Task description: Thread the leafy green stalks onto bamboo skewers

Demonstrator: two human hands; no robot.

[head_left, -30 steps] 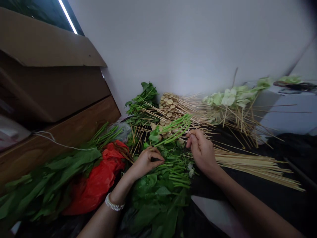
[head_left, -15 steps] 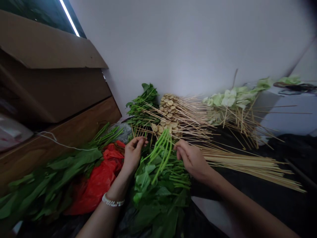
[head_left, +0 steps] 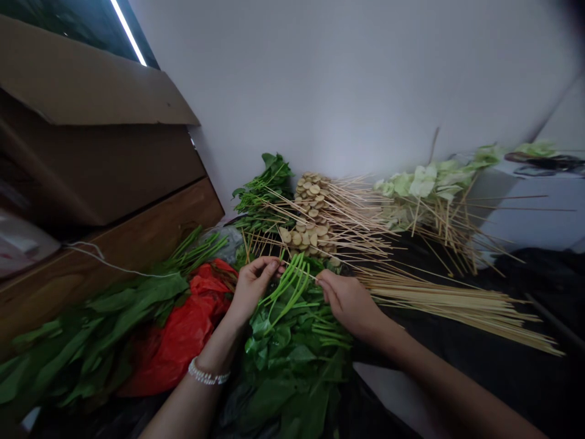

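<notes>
My right hand point(head_left: 350, 302) is closed around a thin bamboo skewer point(head_left: 312, 277), whose tip side points left toward my other hand. Several bright green stems of leafy greens point(head_left: 295, 277) hang on the skewer between my hands, their leaves drooping below. My left hand point(head_left: 256, 285), with a white beaded bracelet on the wrist, pinches a green stem at the left end of this row; the fingertips partly hide it. Below both hands lies a pile of loose leafy greens point(head_left: 297, 378).
Skewered round slices point(head_left: 313, 207) and skewered greens point(head_left: 269, 189) lie by the wall. Right of them are skewered pale leaves point(head_left: 425, 183) and loose bamboo skewers point(head_left: 461, 305). At left are a red plastic bag point(head_left: 178, 347), more greens point(head_left: 105, 323) and a cardboard box point(head_left: 100, 164).
My left hand has moved right to the stems and pinches one there. The skewer with its hanging stems has shifted left and slightly down with my right hand.
</notes>
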